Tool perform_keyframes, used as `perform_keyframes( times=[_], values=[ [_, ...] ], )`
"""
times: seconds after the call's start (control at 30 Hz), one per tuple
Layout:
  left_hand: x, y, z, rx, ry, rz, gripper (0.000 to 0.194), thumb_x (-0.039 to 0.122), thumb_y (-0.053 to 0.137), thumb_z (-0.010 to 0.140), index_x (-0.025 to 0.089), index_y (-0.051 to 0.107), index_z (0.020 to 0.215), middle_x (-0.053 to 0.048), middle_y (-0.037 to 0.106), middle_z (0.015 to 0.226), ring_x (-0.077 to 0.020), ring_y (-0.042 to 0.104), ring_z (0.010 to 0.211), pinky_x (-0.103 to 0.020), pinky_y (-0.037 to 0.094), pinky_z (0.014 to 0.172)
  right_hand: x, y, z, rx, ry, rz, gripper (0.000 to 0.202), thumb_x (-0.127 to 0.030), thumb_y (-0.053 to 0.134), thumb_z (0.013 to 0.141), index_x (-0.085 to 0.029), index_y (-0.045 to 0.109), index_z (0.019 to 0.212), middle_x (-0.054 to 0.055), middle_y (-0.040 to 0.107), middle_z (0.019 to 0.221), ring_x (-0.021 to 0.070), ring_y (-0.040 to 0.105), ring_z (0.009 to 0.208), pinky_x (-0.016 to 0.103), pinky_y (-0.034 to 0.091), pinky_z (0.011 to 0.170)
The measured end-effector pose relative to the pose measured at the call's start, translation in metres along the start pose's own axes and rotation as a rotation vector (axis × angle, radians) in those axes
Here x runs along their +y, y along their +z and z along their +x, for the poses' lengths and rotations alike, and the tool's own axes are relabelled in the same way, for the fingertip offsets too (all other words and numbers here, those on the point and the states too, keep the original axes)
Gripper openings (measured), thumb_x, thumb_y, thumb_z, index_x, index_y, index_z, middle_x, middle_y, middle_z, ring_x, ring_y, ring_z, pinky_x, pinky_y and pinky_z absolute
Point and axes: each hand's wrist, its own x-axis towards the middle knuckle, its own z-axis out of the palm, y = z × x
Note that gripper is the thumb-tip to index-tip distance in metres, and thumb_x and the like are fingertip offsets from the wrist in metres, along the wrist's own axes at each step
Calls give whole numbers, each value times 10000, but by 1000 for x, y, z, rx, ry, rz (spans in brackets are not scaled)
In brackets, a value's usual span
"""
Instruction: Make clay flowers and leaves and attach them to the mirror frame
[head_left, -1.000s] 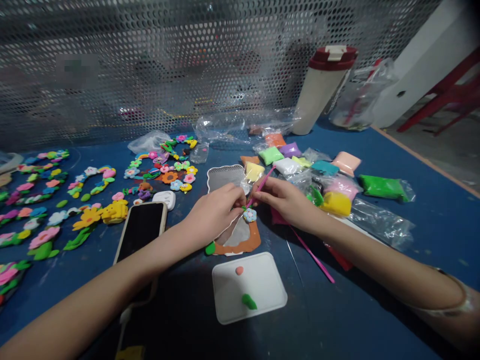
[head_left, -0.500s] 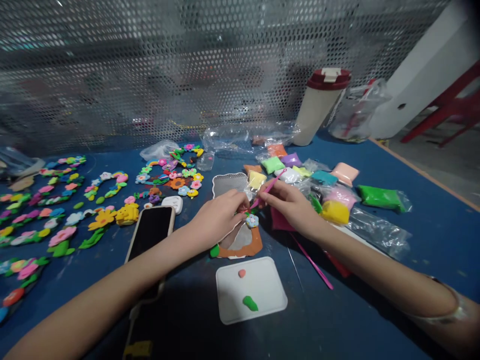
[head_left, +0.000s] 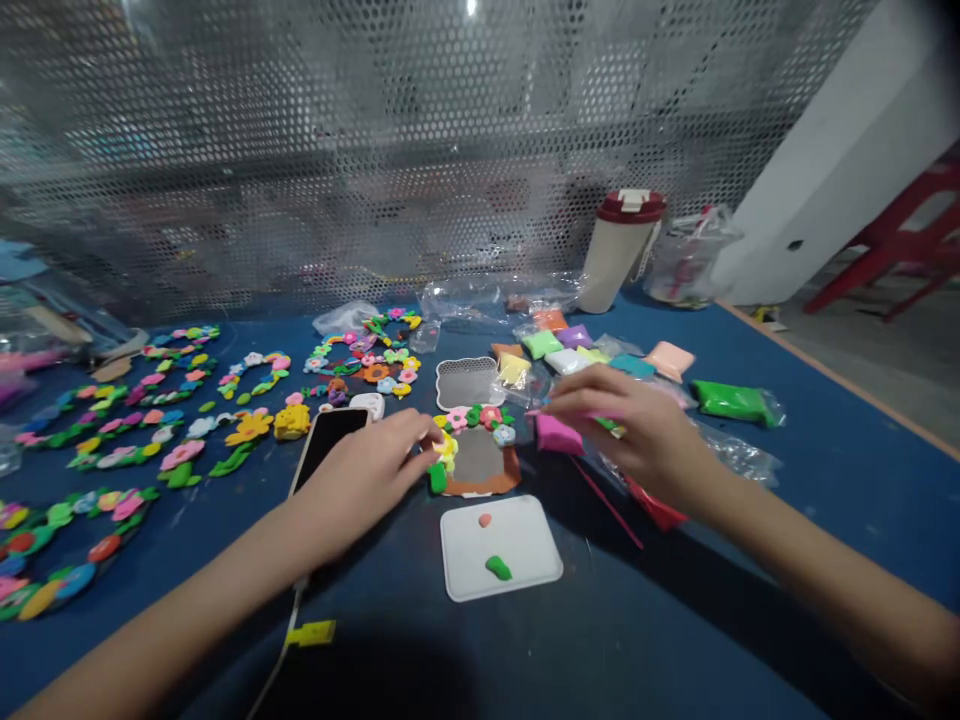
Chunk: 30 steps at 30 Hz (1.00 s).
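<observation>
Two hands flank the clay frame (head_left: pixel 513 470), which lies just right of your left fingertips and left of the stick your right hand holds. Your left hand (head_left: pixel 379 460) is loosely spread, thumb and forefinger a little apart at the yellow flower (head_left: pixel 448 450); you cannot tell from here whether they touch it. Your right hand (head_left: pixel 634 425) pinches a pink stick (head_left: pixel 534 413), its tip pointing left and short of the red flower (head_left: pixel 491 416) and the blue flower (head_left: pixel 505 435). That hand is blurred, so exactly which fingers bear on the stick is unclear.

For clean work on the clay, steady the frame with your left fingertips on its outer edge rather than on the yellow flower, which probably dents easily. Bring the stick in low from the right and use small, light touches; a hard push would likely smear the petals or slide the whole frame. Mind your right wrist too: packets lie around and beyond it, and the pink packet (head_left: pixel 559 435) is close below the stick. The white tray (head_left: pixel 529 550), nearer you than both grips, has a green lump (head_left: pixel 498 568) and an orange bit (head_left: pixel 485 521) on it; lift your sleeves or forearms clear of these.
</observation>
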Motion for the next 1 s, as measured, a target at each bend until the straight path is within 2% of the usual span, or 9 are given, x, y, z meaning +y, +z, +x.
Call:
perform_keyframes(
  times=[0.17, 0.23, 0.3, 0.37, 0.43, 0.57, 0.7, 0.87, 1.0],
  values=[
    [10, 13, -27, -94, 14, 44, 174, 279, 400, 927, 232, 567, 945, -9, 601, 957, -180, 590, 886, -282, 457, 721, -19, 16, -34, -92, -344, -395, 307, -124, 354, 941, -129, 655, 1003, 143, 671, 927, 204, 618, 760, 307, 478, 581],
    [2, 11, -33, -3, -117, 197, 187, 293, 402, 920, 219, 561, 984, -43, 583, 1003, -210, 581, 936, -310, 464, 759, -23, 21, -42, -121, -392, -415, 356, -122, 308, 952, -109, 663, 939, 149, 683, 892, 207, 616, 722, 319, 480, 572],
    [-11, 9, -39, 149, -384, 401, 273, 348, 441, 891, 160, 536, 1064, -112, 545, 1063, -271, 558, 994, -340, 476, 746, -23, 24, -48, -134, -390, -413, 376, -109, 289, 951, -105, 663, 913, 150, 688, 884, 202, 618, 707, 321, 486, 575],
    [-24, 8, -42, 196, -577, 538, 466, 431, 462, 857, 95, 479, 1180, -168, 518, 1092, -328, 543, 1021, -362, 487, 715, -20, 25, -52, -124, -365, -411, 361, -86, 297, 941, -107, 657, 941, 146, 689, 894, 201, 627, 728, 321, 494, 592],
    [-32, 11, -43, 204, -637, 550, 595, 486, 454, 836, 52, 427, 1241, -197, 512, 1103, -357, 550, 1006, -382, 493, 698, -15, 27, -55, -103, -331, -406, 332, -72, 323, 928, -107, 651, 971, 143, 690, 898, 207, 635, 756, 321, 499, 599],
    [-35, 21, -38, 227, -694, 519, 693, 503, 422, 823, 44, 318, 1332, -204, 502, 1166, -339, 594, 938, -389, 503, 684, -7, 30, -60, -77, -290, -393, 292, -70, 369, 913, -112, 649, 986, 138, 690, 895, 207, 646, 763, 315, 500, 592],
    [-35, 26, -29, 256, -715, 493, 776, 469, 435, 800, 6, 220, 1384, -240, 436, 1253, -369, 555, 1017, -415, 499, 728, -6, 32, -62, -85, -273, -371, 318, -55, 351, 911, -123, 655, 975, 132, 693, 907, 193, 651, 776, 307, 510, 616],
    [-40, 27, -26, 245, -705, 440, 824, 466, 475, 770, -4, 211, 1393, -234, 440, 1255, -372, 496, 1114, -431, 475, 832, -6, 32, -63, -94, -231, -329, 281, -80, 384, 910, -120, 653, 982, 123, 693, 905, 194, 649, 775, 305, 518, 612],
    [-50, 22, -34, 264, -684, 368, 860, 530, 446, 787, 21, 163, 1421, -255, 360, 1336, -390, 491, 1132, -460, 479, 811, -5, 33, -63, -95, -203, -305, 258, -92, 407, 906, -116, 654, 976, 120, 691, 892, 189, 647, 772, 300, 523, 617]
  ],
)
